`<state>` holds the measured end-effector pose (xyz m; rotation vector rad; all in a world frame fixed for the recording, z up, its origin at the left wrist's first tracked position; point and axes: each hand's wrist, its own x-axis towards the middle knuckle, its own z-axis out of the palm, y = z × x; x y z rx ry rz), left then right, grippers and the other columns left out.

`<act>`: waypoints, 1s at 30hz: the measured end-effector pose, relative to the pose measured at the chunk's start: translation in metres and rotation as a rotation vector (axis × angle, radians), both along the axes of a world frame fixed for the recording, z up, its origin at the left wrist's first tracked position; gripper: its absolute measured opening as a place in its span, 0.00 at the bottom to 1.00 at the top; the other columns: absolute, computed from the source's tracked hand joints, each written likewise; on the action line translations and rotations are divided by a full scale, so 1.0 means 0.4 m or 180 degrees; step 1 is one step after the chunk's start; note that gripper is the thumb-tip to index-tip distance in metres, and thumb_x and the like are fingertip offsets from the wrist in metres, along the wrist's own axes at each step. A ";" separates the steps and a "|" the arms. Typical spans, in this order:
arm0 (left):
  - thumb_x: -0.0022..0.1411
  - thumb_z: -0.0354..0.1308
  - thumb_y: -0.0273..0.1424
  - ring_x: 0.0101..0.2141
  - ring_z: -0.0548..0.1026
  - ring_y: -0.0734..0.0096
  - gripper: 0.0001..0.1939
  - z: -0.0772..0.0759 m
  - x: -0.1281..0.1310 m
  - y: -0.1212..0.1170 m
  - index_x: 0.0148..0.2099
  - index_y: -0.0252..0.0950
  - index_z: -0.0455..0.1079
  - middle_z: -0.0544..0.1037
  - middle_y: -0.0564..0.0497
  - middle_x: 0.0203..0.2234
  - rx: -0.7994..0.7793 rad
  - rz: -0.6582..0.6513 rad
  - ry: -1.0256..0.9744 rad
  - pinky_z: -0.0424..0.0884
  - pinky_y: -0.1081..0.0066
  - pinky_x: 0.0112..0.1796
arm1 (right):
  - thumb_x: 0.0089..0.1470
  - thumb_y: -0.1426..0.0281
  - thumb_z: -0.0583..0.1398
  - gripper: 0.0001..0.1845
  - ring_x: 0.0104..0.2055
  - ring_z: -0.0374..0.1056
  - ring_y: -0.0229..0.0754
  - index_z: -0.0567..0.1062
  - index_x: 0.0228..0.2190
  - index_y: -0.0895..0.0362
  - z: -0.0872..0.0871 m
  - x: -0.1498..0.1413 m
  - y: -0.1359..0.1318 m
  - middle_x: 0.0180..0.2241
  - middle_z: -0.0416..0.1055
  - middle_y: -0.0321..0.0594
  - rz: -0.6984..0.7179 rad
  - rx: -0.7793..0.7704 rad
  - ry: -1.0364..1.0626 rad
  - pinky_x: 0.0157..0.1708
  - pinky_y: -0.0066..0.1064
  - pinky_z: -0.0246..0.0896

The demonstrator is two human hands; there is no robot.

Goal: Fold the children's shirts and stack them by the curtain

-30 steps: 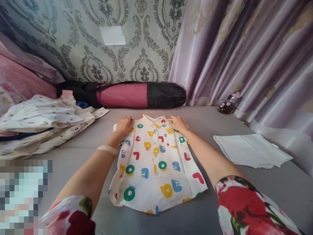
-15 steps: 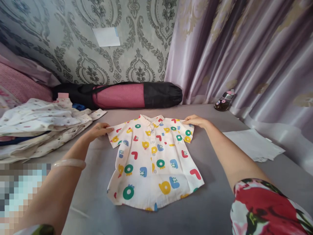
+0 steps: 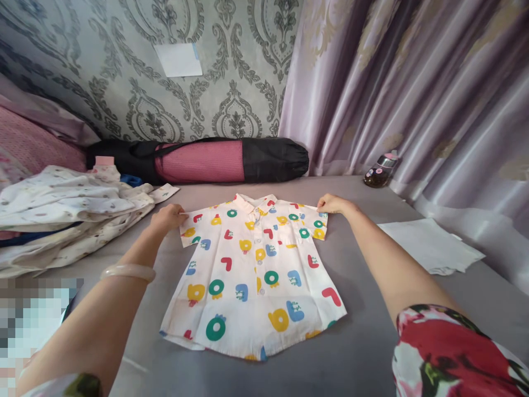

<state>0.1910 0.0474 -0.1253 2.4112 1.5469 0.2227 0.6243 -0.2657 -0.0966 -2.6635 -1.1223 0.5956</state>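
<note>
A small white short-sleeved button-up shirt (image 3: 256, 270) lies face up and spread out, its collar pointing away from me. Red, yellow, green and blue shapes are printed all over it. My left hand (image 3: 168, 216) pinches the outer edge of the left-side sleeve. On the other side, my right hand (image 3: 333, 204) grips the top of the opposite sleeve between thumb and fingers. The front placket looks buttoned, and the hem lies toward me, with the lower left side spread outward.
Grey bedding (image 3: 355, 353) lies beneath the shirt. At left is a pile of light printed clothes (image 3: 74, 204). A black and pink rolled bag (image 3: 202, 161) lies along the wall. A bottle (image 3: 381, 170) stands by the curtain (image 3: 372, 82); folded white cloth (image 3: 430, 245) lies at right.
The shirt's left side has spread outward, its lower left corner now lying farther left and flatter. My left hand moved slightly up and left; my right hand shifted a little outward along its sleeve.
</note>
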 end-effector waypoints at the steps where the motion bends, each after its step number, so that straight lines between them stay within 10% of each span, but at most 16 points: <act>1: 0.47 0.62 0.35 0.44 0.76 0.42 0.09 0.007 0.021 -0.006 0.32 0.38 0.75 0.81 0.39 0.35 0.0070 0.0095 0.0279 0.68 0.54 0.44 | 0.41 0.80 0.66 0.05 0.33 0.72 0.42 0.79 0.23 0.59 0.009 -0.010 0.014 0.27 0.76 0.41 0.0000 0.0009 -0.0113 0.34 0.28 0.62; 7: 0.55 0.59 0.36 0.48 0.75 0.48 0.13 0.041 0.219 -0.087 0.42 0.40 0.77 0.80 0.43 0.43 0.0039 -0.0295 0.0126 0.68 0.59 0.47 | 0.53 0.74 0.60 0.07 0.38 0.72 0.41 0.80 0.32 0.57 0.009 -0.133 0.165 0.34 0.78 0.39 0.0341 0.0576 -0.0184 0.36 0.25 0.61; 14: 0.60 0.54 0.47 0.48 0.74 0.51 0.22 -0.019 0.418 -0.177 0.47 0.37 0.74 0.79 0.39 0.44 -0.0452 -0.0015 -0.0712 0.68 0.61 0.45 | 0.58 0.72 0.58 0.09 0.44 0.72 0.44 0.78 0.37 0.59 -0.078 -0.231 0.322 0.40 0.78 0.46 0.0241 0.0972 0.0068 0.44 0.30 0.65; 20: 0.54 0.59 0.44 0.54 0.68 0.38 0.22 -0.067 0.437 -0.202 0.46 0.36 0.74 0.77 0.34 0.45 -0.0439 0.0321 -0.1144 0.63 0.51 0.49 | 0.56 0.70 0.60 0.13 0.52 0.70 0.49 0.74 0.44 0.58 -0.132 -0.242 0.329 0.49 0.73 0.51 -0.0035 0.1228 0.0213 0.51 0.36 0.65; 30: 0.56 0.55 0.36 0.45 0.75 0.57 0.16 -0.098 0.414 -0.207 0.46 0.40 0.74 0.79 0.48 0.36 -0.0499 0.0248 -0.2159 0.68 0.63 0.43 | 0.59 0.72 0.53 0.11 0.48 0.69 0.43 0.73 0.41 0.52 -0.148 -0.265 0.294 0.45 0.73 0.40 -0.0234 0.1663 0.0223 0.51 0.34 0.64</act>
